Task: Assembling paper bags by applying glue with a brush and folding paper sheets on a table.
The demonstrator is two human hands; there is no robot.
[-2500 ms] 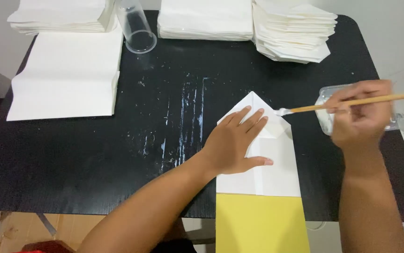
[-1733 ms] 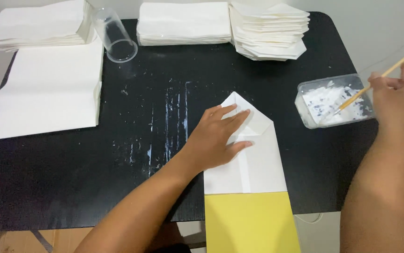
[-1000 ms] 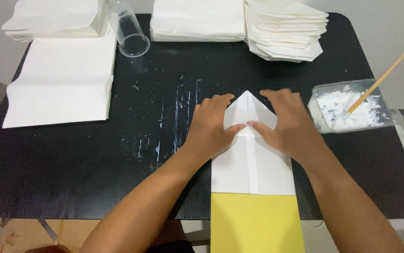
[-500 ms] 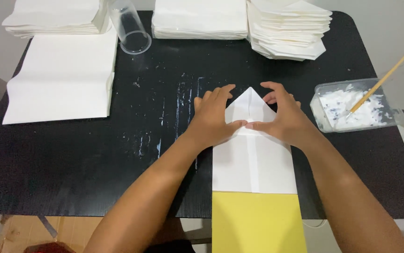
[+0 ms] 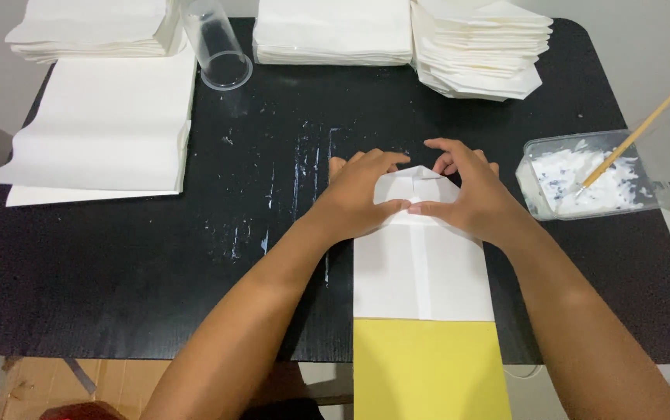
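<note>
Two hands, L hand (image 5: 362, 194) & R hand (image 5: 471, 194), grip flat, pressing white paper bag (image 5: 420, 264), folded tip partly hidden, yellow sheet (image 5: 428, 373) cut off.

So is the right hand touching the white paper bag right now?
Touching. The head view shows the right hand pressed flat on the folded top of the white paper bag.

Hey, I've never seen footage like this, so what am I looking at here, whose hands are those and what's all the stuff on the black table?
There is no machine here. A camera worn on a person's head looks down at their own bare hands. The left hand and right hand press flat on the folded top of a white and yellow paper bag, gripping nothing. It lies on a black table. Around it lie stacks of white paper, a pile of folded bags, a clear cup on its side and a tub of white paste with a stick.
</note>
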